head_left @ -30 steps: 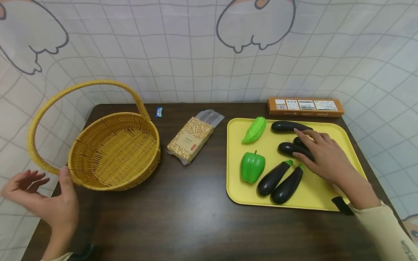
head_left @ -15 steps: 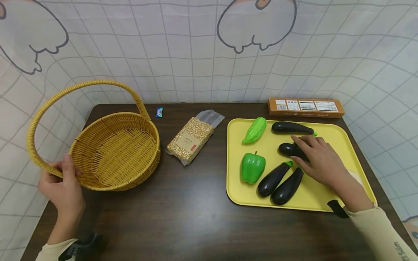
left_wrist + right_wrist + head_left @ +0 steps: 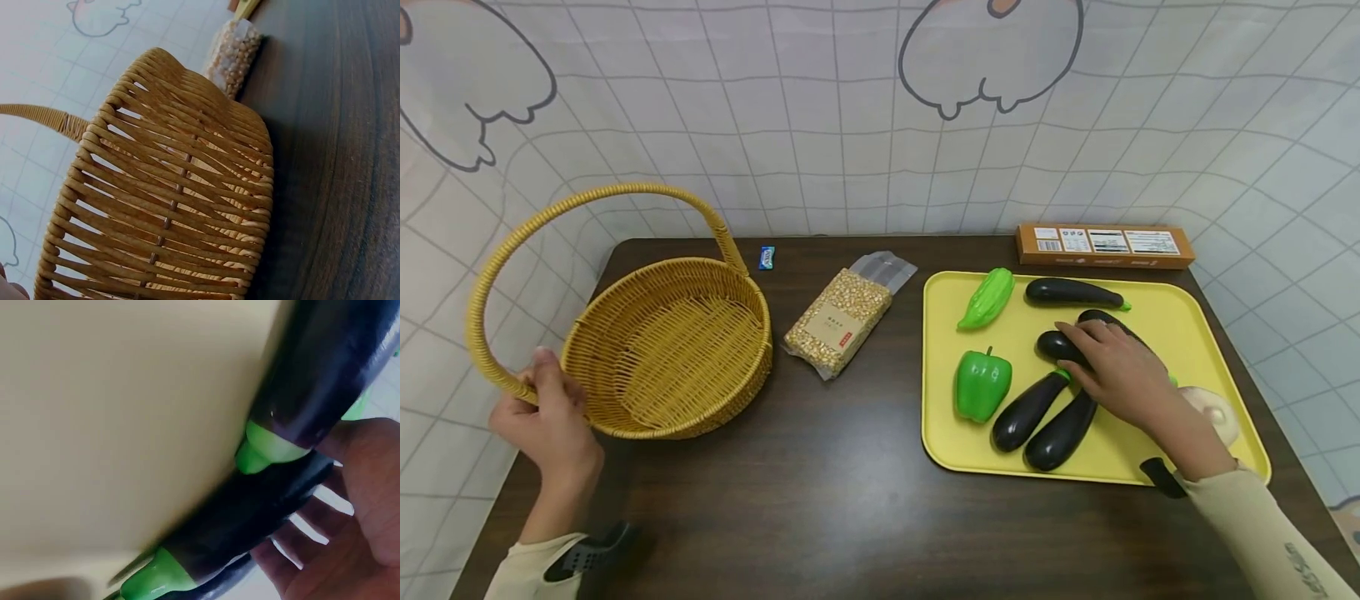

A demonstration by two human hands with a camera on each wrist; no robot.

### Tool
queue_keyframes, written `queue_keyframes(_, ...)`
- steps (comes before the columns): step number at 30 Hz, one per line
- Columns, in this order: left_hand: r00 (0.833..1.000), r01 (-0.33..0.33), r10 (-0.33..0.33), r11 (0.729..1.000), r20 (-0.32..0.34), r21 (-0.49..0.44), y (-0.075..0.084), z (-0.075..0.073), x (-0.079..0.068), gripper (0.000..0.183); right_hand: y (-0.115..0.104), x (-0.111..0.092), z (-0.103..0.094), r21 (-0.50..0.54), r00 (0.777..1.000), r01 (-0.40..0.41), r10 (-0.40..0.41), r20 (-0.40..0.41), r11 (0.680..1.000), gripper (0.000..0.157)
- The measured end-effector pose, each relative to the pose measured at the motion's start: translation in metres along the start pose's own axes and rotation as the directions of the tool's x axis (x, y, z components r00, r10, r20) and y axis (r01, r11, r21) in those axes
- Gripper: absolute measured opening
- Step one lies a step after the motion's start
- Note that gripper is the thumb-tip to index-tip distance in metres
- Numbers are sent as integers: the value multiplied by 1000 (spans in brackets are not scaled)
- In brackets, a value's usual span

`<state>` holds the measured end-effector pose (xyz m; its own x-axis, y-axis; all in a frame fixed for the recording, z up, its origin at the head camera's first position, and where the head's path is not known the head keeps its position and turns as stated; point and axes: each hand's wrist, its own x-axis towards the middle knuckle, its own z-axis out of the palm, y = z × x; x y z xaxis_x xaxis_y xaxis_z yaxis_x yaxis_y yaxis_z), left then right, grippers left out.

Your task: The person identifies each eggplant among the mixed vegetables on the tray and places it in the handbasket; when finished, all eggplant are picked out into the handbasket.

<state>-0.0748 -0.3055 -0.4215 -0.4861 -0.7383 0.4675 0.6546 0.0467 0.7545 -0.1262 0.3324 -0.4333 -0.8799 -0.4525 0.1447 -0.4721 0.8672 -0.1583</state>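
My left hand [image 3: 553,417] grips the handle [image 3: 493,367] of a yellow wicker basket [image 3: 752,375], low on its near left side. The left wrist view is filled by the basket's woven wall [image 3: 162,187]. Over a yellow tray [image 3: 1202,333], my right hand [image 3: 1116,375] has thumb and fingers around a dark eggplant [image 3: 1054,345], much of it hidden under the hand. Another eggplant [image 3: 1093,316] lies just behind the fingers. Two eggplants [image 3: 1030,412] are nearer the tray's front edge. In the right wrist view, green-capped eggplants [image 3: 244,506] lie against the palm side of the hand.
On the tray are a green bell pepper [image 3: 982,386], a light green bitter melon [image 3: 987,300], a back eggplant [image 3: 1075,292] and a round whitish item [image 3: 1213,412]. A bag of corn kernels [image 3: 838,321], a small blue packet [image 3: 766,257] and an orange-brown box [image 3: 1105,247] stand nearby.
My left hand has come in from the left and taken hold of the basket handle. My right hand has shifted slightly left, showing the eggplant behind it and the whitish item.
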Motion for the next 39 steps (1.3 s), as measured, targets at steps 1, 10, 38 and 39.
queue_keyframes(1, 1000, -7, 7, 1000, -12, 2, -1, 1, 0, 59, -1, 1, 1, 0, 1000, 1, -1, 7, 1000, 55)
queue_keyframes(10, 998, 9, -8, 1000, -57, 6, -1, 9, -2, 56, -2, 6, 6, -11, 999, -32, 32, 24, 999, 52)
queue_keyframes(38, 999, -21, 23, 999, -33, 48, 3, 11, -8, 55, -59, 38, -27, -45, 989, 42, -48, -138, 998, 63)
queue_keyframes(39, 999, -22, 24, 998, -33, 54, 4, 12, -8, 55, -64, 41, -29, -47, 988, 55, -61, -144, 997, 65)
